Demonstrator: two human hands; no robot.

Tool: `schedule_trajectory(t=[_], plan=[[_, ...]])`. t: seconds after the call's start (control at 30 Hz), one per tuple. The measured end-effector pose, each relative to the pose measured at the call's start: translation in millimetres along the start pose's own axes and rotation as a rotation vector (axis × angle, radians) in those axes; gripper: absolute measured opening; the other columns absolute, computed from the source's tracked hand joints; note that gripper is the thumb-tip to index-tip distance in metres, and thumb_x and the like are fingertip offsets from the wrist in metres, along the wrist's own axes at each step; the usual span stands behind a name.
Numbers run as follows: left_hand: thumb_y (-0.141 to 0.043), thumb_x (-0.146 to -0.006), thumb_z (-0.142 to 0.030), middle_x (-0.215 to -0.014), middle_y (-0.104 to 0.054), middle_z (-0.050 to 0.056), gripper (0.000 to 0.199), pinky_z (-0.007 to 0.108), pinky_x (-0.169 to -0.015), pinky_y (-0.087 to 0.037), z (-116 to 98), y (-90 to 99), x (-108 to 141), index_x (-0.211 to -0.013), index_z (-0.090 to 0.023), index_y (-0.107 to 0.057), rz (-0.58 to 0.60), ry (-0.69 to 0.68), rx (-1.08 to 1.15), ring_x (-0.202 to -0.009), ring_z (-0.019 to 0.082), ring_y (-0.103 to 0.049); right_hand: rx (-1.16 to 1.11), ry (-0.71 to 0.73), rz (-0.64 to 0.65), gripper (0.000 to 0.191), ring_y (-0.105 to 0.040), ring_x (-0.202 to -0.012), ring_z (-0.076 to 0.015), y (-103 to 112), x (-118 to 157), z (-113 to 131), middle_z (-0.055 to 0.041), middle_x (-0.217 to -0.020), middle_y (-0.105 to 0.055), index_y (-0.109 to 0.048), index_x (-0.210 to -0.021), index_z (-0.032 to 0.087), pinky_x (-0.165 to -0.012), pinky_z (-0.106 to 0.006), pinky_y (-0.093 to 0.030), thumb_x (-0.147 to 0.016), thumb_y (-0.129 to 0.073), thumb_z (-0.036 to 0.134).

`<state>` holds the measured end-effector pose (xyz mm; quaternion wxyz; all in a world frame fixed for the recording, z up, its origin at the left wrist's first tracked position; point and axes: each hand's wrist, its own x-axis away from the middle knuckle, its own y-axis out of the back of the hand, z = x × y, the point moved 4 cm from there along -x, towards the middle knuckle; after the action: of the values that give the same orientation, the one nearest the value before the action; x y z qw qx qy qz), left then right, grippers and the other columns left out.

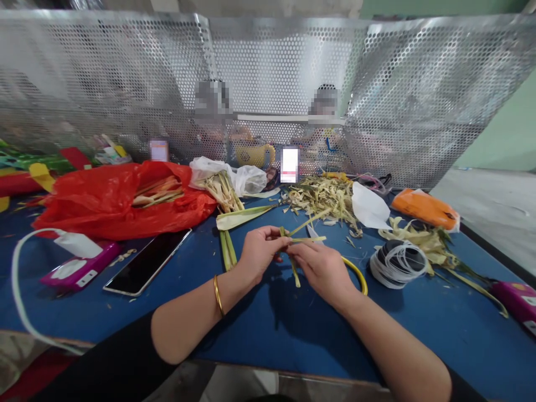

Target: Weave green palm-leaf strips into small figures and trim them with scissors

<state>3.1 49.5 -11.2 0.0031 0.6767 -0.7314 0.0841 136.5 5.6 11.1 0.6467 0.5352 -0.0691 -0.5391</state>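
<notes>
No readable text, brand, number or sign; marks on the orange packet [425,209] too blurred.

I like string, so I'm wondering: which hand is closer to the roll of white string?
Right. The right hand is left of the roll of white string, not touching it; the left hand is farther left, beyond the right one.

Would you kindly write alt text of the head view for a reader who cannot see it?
A person's left hand and right hand hold narrow yellow-green strips above a blue table. Around them lie a red plastic bag, a dark-screened phone, dry leafy scraps and a roll of white cord, before a perforated metal screen.
</notes>
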Motion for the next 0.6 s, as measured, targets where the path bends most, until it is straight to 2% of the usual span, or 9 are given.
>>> schedule_trajectory(t=[0.1, 0.17, 0.23, 0.33, 0.4, 0.5, 0.6], plan=[[-0.073, -0.06, -0.024, -0.062, -0.065, 0.002, 0.021, 0.02, -0.041, -0.043, 0, -5.0, 3, -0.077, -0.012, -0.068, 0.059, 0.015, -0.037, -0.054, 0.013, -0.059, 0.165, 0.084, -0.142, 0.019, -0.062, -0.086, -0.0191, 9, -2, 5, -0.0067, -0.093, -0.069, -0.064, -0.09, 0.02, -0.079, -0.032, -0.043, -0.09, -0.046, 0.015], [-0.072, -0.062, -0.023, -0.063, -0.065, 0.002, 0.018, 0.019, -0.042, -0.043, 1, -7.9, 5, -0.076, -0.012, -0.069, 0.114, 0.035, -0.058, -0.057, 0.014, -0.062, 0.154, 0.054, -0.21, 0.014, -0.06, -0.093, -0.0199, 14, -4, 2, -0.0076, -0.097, -0.068, -0.061, -0.085, 0.02, -0.086, -0.033, -0.04, -0.089, -0.049, 0.015], [-0.071, -0.064, -0.023, -0.065, -0.066, 0.003, 0.018, 0.019, -0.042, -0.043, 2, -9.5, 5, -0.077, -0.012, -0.07, 0.16, 0.052, -0.086, -0.057, 0.014, -0.062, 0.12, -0.046, -0.192, 0.011, -0.061, -0.089, -0.0192, 13, -5, -4, -0.0063, -0.092, -0.068, -0.058, -0.081, 0.02, -0.086, -0.032, -0.04, -0.087, -0.05, 0.015], [-0.071, -0.067, -0.025, -0.069, -0.067, 0.005, 0.02, 0.019, -0.043, -0.043, 4, -10.8, 6, -0.082, -0.012, -0.072, 0.215, 0.076, -0.123, -0.058, 0.013, -0.062, 0.116, -0.288, -0.074, 0.008, -0.059, -0.07, -0.0184, 9, -5, -19, -0.0028, -0.075, -0.066, -0.056, -0.081, 0.021, -0.069, -0.028, -0.04, -0.086, -0.05, 0.019], [-0.07, -0.068, -0.027, -0.072, -0.068, 0.006, 0.022, 0.019, -0.042, -0.044, 4, -11.9, 7, -0.084, -0.012, -0.072, 0.245, 0.085, -0.136, -0.06, 0.014, -0.063, 0.11, -0.398, -0.016, 0.008, -0.056, -0.063, -0.018, 7, -3, -24, -0.0018, -0.069, -0.064, -0.056, -0.081, 0.021, -0.06, -0.027, -0.036, -0.086, -0.049, 0.023], [-0.07, -0.07, -0.033, -0.076, -0.069, 0.007, 0.027, 0.019, -0.042, -0.043, 5, -14.6, 8, -0.088, -0.013, -0.072, 0.287, 0.089, -0.129, -0.062, 0.015, -0.064, 0.075, -0.435, -0.014, 0.011, -0.052, -0.059, -0.016, 7, -2, -26, -0.0002, -0.064, -0.06, -0.053, -0.076, 0.021, -0.056, -0.025, -0.031, -0.085, -0.049, 0.025], [-0.073, -0.066, -0.031, -0.074, -0.069, 0.006, 0.029, 0.018, -0.043, -0.042, 8, -16.8, 9, -0.09, -0.014, -0.073, 0.292, 0.077, -0.133, -0.062, 0.014, -0.063, -0.008, -0.467, -0.058, 0.015, -0.048, -0.057, -0.0143, 4, -1, -28, 0.0015, -0.06, -0.056, -0.05, -0.07, 0.021, -0.054, -0.024, -0.03, -0.084, -0.049, 0.027]])
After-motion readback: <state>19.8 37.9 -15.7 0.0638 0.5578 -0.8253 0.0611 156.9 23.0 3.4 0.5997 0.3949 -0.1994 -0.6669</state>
